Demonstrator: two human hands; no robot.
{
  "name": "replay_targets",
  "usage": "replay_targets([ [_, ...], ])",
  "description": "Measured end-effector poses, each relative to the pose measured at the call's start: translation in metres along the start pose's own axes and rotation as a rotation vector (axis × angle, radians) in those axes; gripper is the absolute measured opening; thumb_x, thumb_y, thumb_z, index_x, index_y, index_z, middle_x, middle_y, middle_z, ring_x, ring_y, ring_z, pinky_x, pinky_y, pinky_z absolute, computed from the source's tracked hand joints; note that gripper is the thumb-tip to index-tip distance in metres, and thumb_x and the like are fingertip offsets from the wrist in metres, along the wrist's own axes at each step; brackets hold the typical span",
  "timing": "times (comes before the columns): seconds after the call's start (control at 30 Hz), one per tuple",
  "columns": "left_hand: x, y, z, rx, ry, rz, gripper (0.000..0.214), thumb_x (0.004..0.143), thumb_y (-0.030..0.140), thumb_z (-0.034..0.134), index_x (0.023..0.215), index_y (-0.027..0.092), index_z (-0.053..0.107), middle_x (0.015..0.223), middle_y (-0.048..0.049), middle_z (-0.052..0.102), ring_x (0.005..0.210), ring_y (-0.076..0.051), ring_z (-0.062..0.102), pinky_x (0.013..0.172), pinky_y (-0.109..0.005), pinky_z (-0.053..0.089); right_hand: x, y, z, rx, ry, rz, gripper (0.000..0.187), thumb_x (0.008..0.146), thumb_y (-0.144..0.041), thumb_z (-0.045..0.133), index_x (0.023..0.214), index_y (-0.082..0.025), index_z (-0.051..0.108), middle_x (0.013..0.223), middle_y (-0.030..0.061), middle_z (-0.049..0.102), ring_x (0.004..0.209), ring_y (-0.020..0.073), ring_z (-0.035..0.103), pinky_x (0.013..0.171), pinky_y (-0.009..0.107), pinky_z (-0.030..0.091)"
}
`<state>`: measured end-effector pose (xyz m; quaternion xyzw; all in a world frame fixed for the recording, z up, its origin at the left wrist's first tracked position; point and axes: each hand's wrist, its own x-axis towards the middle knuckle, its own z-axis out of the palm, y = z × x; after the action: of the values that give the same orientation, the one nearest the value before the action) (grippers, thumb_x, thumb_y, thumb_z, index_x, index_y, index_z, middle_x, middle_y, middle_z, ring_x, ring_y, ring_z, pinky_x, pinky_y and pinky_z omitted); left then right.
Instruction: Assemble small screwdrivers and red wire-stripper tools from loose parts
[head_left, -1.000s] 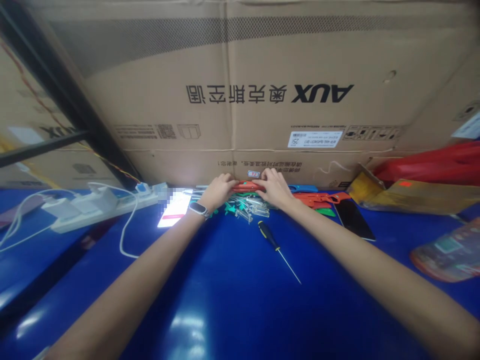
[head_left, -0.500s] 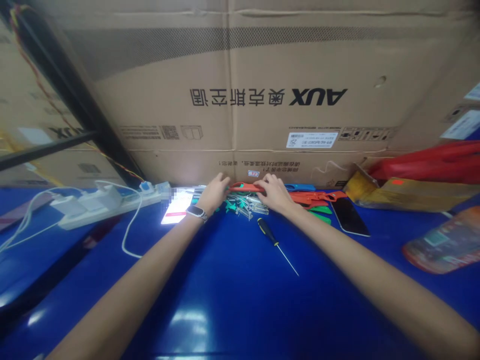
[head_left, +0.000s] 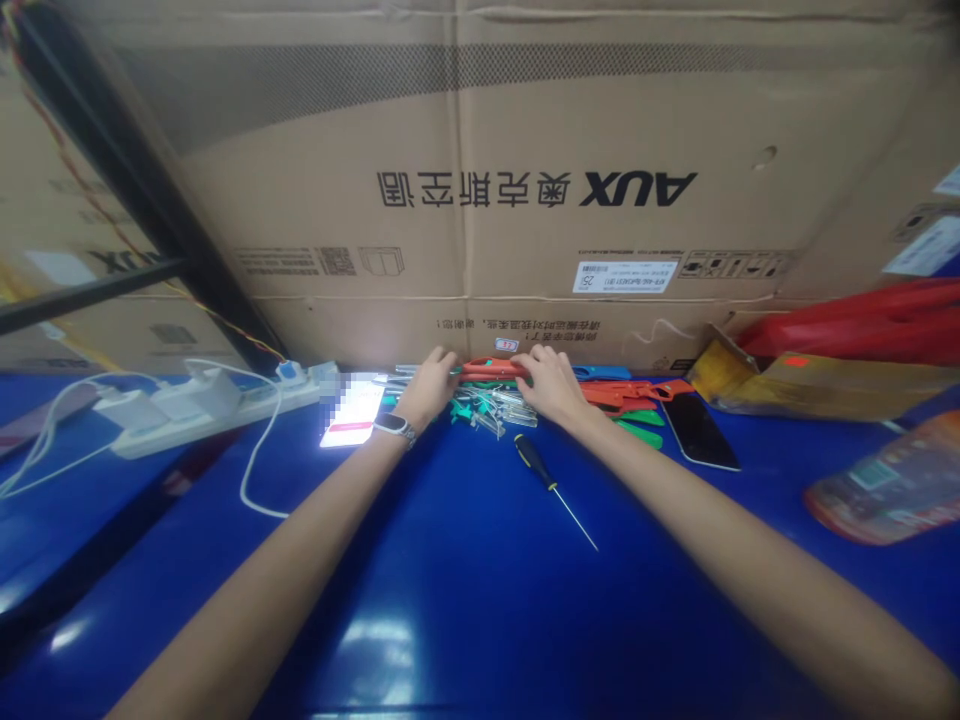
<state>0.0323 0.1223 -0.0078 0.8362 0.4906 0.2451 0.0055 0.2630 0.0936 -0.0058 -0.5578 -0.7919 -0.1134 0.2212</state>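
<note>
Near the foot of the cardboard box, a long orange plastic part lies between my two hands. My left hand, with a watch on the wrist, has its fingers closed on the part's left end. The right end is pinched by my right hand. Under and in front of the part is a pile of small green and clear plastic pieces and metal rods. Beside my right hand lie more orange plastic parts, some green ones and a blue one. A screwdriver rests on the blue table nearer to me.
A large cardboard box walls off the back. To the left are a lit phone and a white power strip with plugs and cables. A dark phone, a taped carton and a clear plastic jar stand or lie right.
The orange part has turned slightly between my fingers and sits a touch higher. Both hands stay in nearly the same place, and the view has shifted a little.
</note>
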Motion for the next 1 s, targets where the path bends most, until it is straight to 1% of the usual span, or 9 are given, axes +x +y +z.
replay_targets([
  [0.17, -0.003, 0.004, -0.001, -0.009, 0.034, 0.008, 0.012, 0.093, 0.018, 0.052, 0.102, 0.016, 0.059, 0.104, -0.0095, 0.054, 0.081, -0.02, 0.061, 0.078, -0.034, 0.052, -0.001, -0.003, -0.001, 0.012, 0.025, 0.004, 0.029, 0.087, -0.02, 0.054, 0.113, -0.02, 0.067, 0.102, 0.0107, 0.062, 0.098, 0.0279, 0.052, 0.078, 0.037, 0.033],
  [0.27, -0.005, 0.012, -0.005, -0.04, 0.063, 0.038, 0.011, 0.093, 0.018, 0.052, 0.101, 0.017, 0.06, 0.103, -0.0084, 0.055, 0.078, -0.019, 0.061, 0.076, -0.034, 0.051, -0.008, -0.004, -0.006, 0.058, 0.056, 0.034, 0.026, 0.088, -0.023, 0.054, 0.11, -0.02, 0.067, 0.1, 0.0103, 0.062, 0.098, 0.0275, 0.053, 0.079, 0.037, 0.033],
  [0.4, -0.009, 0.037, -0.007, -0.12, 0.051, 0.116, 0.007, 0.09, 0.015, 0.055, 0.093, 0.018, 0.061, 0.095, -0.0056, 0.058, 0.08, -0.02, 0.063, 0.075, -0.032, 0.051, -0.034, -0.007, -0.018, 0.148, 0.072, 0.129, 0.02, 0.088, -0.022, 0.052, 0.1, -0.02, 0.068, 0.095, 0.0086, 0.062, 0.095, 0.0255, 0.055, 0.079, 0.036, 0.035],
  [0.5, -0.011, 0.061, 0.0, -0.197, 0.003, 0.2, 0.006, 0.089, 0.015, 0.057, 0.092, 0.019, 0.061, 0.095, -0.0049, 0.061, 0.08, -0.019, 0.063, 0.076, -0.032, 0.051, -0.063, -0.005, -0.031, 0.205, 0.056, 0.196, 0.02, 0.088, -0.018, 0.05, 0.099, -0.02, 0.067, 0.098, 0.0079, 0.065, 0.098, 0.0249, 0.056, 0.081, 0.036, 0.036],
  [0.57, -0.01, 0.077, 0.008, -0.235, -0.024, 0.257, 0.007, 0.089, 0.015, 0.057, 0.093, 0.019, 0.062, 0.097, -0.0053, 0.062, 0.084, -0.02, 0.063, 0.08, -0.034, 0.051, -0.082, 0.0, -0.039, 0.207, 0.047, 0.234, 0.019, 0.088, -0.018, 0.051, 0.099, -0.021, 0.066, 0.104, 0.0074, 0.067, 0.1, 0.0253, 0.056, 0.084, 0.038, 0.037],
  [0.67, -0.004, 0.099, 0.019, -0.196, -0.053, 0.31, 0.011, 0.088, 0.012, 0.057, 0.097, 0.018, 0.063, 0.1, -0.0074, 0.064, 0.097, -0.023, 0.062, 0.088, -0.036, 0.05, -0.101, 0.013, -0.05, 0.131, 0.032, 0.286, 0.02, 0.087, -0.02, 0.053, 0.103, -0.021, 0.065, 0.11, 0.0081, 0.067, 0.105, 0.0278, 0.053, 0.086, 0.041, 0.036],
  [0.8, 0.013, 0.124, 0.029, 0.004, -0.127, 0.319, 0.019, 0.088, 0.012, 0.056, 0.105, 0.016, 0.062, 0.108, -0.0118, 0.065, 0.107, -0.028, 0.057, 0.094, -0.04, 0.047, -0.106, 0.036, -0.058, 0.0, 0.021, 0.32, 0.026, 0.087, -0.024, 0.055, 0.111, -0.019, 0.063, 0.118, 0.0117, 0.064, 0.11, 0.0321, 0.049, 0.088, 0.044, 0.034],
  [0.9, 0.028, 0.135, 0.034, 0.065, -0.165, 0.322, 0.023, 0.085, 0.01, 0.057, 0.108, 0.014, 0.062, 0.106, -0.0144, 0.066, 0.108, -0.031, 0.056, 0.093, -0.043, 0.047, -0.101, 0.049, -0.057, -0.017, 0.003, 0.324, 0.025, 0.086, -0.025, 0.057, 0.11, -0.019, 0.063, 0.117, 0.012, 0.064, 0.107, 0.0322, 0.049, 0.089, 0.046, 0.033],
  [1.0, 0.042, 0.138, 0.039, 0.081, -0.203, 0.308, 0.027, 0.082, 0.009, 0.06, 0.108, 0.014, 0.063, 0.097, -0.0136, 0.068, 0.101, -0.031, 0.059, 0.086, -0.04, 0.048, -0.096, 0.056, -0.052, 0.007, -0.019, 0.331, 0.016, 0.086, -0.028, 0.059, 0.1, -0.02, 0.065, 0.11, 0.011, 0.065, 0.105, 0.0313, 0.049, 0.087, 0.045, 0.032],
])
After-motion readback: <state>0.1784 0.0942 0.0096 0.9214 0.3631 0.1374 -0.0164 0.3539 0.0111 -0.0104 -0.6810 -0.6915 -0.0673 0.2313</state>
